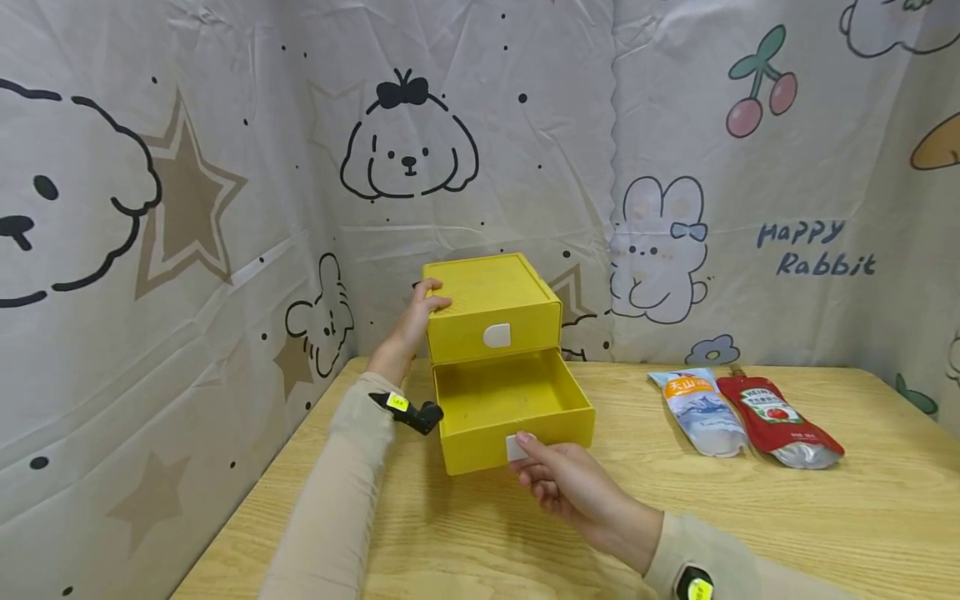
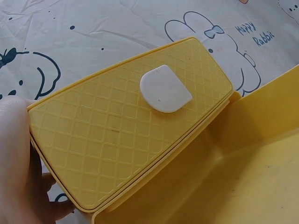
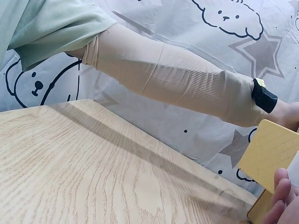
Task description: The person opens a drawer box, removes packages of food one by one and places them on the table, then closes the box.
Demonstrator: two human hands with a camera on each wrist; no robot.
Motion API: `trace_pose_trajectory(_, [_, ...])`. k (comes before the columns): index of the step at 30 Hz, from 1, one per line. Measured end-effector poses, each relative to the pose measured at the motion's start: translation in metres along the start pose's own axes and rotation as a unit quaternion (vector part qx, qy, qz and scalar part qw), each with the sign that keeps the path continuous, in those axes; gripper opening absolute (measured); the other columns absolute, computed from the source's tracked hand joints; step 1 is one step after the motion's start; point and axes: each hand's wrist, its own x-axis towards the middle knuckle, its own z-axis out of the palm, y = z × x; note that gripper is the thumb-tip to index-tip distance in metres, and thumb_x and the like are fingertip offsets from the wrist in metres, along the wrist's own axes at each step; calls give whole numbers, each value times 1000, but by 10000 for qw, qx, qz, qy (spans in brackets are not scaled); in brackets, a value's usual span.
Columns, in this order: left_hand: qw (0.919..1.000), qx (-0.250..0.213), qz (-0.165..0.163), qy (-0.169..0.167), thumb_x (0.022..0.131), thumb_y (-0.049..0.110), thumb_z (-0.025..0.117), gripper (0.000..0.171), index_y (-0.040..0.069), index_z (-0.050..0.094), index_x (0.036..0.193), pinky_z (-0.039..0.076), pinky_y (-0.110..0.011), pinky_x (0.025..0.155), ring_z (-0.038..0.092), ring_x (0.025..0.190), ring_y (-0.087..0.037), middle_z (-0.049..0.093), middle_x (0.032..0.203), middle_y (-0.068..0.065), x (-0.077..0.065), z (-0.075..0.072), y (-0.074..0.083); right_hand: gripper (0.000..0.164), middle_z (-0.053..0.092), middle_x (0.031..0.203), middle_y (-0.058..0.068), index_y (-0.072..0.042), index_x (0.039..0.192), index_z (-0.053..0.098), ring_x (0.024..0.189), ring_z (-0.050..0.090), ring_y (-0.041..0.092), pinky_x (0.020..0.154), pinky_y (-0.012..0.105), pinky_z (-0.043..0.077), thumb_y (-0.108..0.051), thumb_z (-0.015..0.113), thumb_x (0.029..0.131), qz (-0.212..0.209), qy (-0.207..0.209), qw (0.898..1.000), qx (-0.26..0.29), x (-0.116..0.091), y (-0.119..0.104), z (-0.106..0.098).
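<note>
A yellow two-drawer storage box (image 1: 491, 283) stands on the table, tilted slightly. Its upper drawer (image 2: 112, 130) is closed and has a white tab. The lower drawer (image 1: 517, 442) is pulled well out, and nothing lies inside it. At the box's upper left corner, my left hand (image 1: 420, 321) grips the side, with some fingers on the top. My right hand (image 1: 573, 492) pinches the lower drawer's white tab (image 1: 515, 447) between thumb and fingers. Only the edge of that hand (image 3: 282, 200) shows in the right wrist view, beside the drawer.
To the right on the wooden table (image 1: 750, 533) lie a blue-and-white pouch (image 1: 701, 412) and a red Heinz ketchup pouch (image 1: 780, 421), side by side. A printed cloth (image 1: 487, 225) hangs behind the table and along its left side.
</note>
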Motion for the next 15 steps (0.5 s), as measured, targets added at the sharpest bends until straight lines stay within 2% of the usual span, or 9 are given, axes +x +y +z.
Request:
trace_pose_trajectory(4, [10000,-10,40,6,105,32,44,57,18,28,158,10,-60,119,17,152,-35,15,168,-13,0,0,1,51,65,81,-2,2,108,69,65,49,5,59,19,42,-48,62,103,-22,29,10000,-22,1,0,0])
trace_pose_trajectory(15, [10000,-9,-26,4,106,33,44,56,18,28,158,11,-60,119,16,152,-35,15,169,-12,1,0,0,51,65,81,-1,4,109,67,65,50,4,59,18,43,-46,63,102,-47,66,10000,56,5,-1,0])
